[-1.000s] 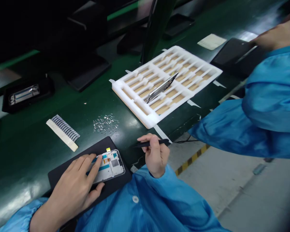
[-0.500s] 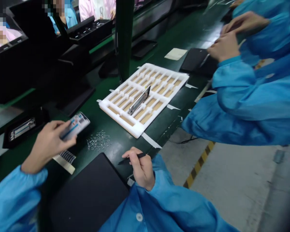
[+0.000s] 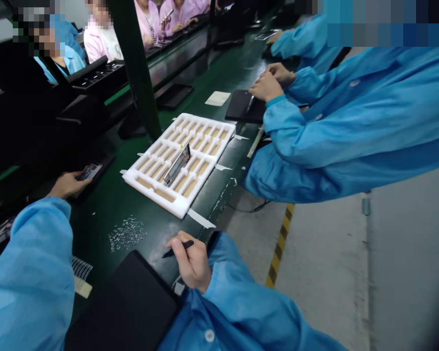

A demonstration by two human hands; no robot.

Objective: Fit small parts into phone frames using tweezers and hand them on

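Observation:
My left hand [image 3: 66,184] is stretched out to the far left, closed on a phone frame [image 3: 89,171] that it holds over a dark tray [image 3: 95,176] on the green bench. My right hand [image 3: 190,261] rests at the bench's near edge, pinching black tweezers [image 3: 178,248] that point left. A black mat [image 3: 126,304] lies bare between my arms. A pile of small shiny parts [image 3: 126,233] sits just beyond the mat.
A white foam tray [image 3: 146,183] holds one phone frame [image 3: 177,164] standing on edge. A barcode label strip [image 3: 81,268] lies left of the mat. A person in blue works at another black mat [image 3: 243,106] to my right. A green post [image 3: 139,68] stands behind the tray.
My left hand lifted the phone frame off the black mat and carried it far left to the dark tray. My head turned up and right. My right hand kept still.

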